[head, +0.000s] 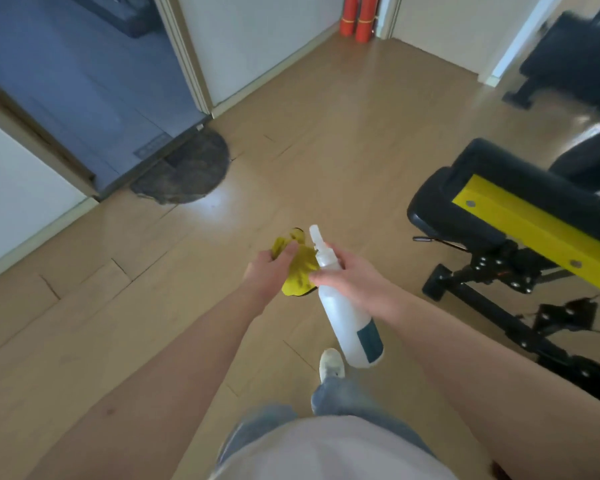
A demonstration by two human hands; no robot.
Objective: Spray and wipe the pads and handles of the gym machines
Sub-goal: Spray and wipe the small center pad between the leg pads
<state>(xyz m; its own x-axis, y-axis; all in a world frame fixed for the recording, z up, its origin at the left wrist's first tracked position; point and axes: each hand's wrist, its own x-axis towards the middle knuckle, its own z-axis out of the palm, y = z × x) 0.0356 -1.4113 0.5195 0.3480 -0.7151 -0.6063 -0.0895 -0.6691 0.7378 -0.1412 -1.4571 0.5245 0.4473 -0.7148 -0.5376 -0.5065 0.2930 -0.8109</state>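
Note:
My left hand [269, 271] grips a crumpled yellow cloth [299, 266] in front of me. Beside it, my right hand [352, 280] holds a white spray bottle [345, 306] by its neck, nozzle pointing away from me and slightly left, base towards me. The two hands are close together, the bottle touching the cloth. A black padded gym bench [465, 206] with a yellow frame bar [534, 230] stands to the right, about an arm's length from my right hand. Its black metal legs [482, 296] rest on the floor.
Wooden floor all around. A dark half-round mat [187, 171] lies at a doorway on the left. Two red rolls [359, 17] stand in the far corner. Another black machine [568, 60] sits at the top right. My white shoe [331, 363] steps forward under the bottle.

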